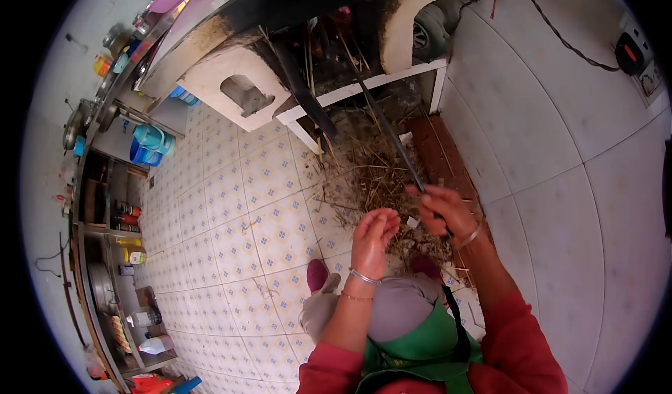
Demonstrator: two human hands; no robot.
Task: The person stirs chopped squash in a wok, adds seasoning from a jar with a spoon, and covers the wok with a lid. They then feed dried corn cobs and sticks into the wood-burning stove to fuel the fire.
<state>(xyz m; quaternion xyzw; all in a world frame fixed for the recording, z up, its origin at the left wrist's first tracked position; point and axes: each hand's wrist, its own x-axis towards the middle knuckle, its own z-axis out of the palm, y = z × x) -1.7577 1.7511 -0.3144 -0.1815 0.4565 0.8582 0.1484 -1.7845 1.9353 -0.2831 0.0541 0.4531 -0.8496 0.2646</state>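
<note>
My right hand (448,212) is wrapped round the near end of a long dark fire poker (387,129). The poker slants up and away, its far end inside the sooty mouth of a stove (406,26). A small red glow shows in there among thin sticks and straw. My left hand (376,234) hovers beside the right one, fingers curled in and touching nothing else; I see nothing in it. Below the stove mouth lies a heap of dry straw and twigs (378,177). A thick blackened piece of wood (304,93) leans out of the opening on the left.
Pale patterned floor tiles (231,233) spread to the left. Shelves (105,233) with bottles and pots line the left wall, near a blue bucket (147,149). A tiled wall (532,163) stands close on my right, with a dark cable (560,44) hanging.
</note>
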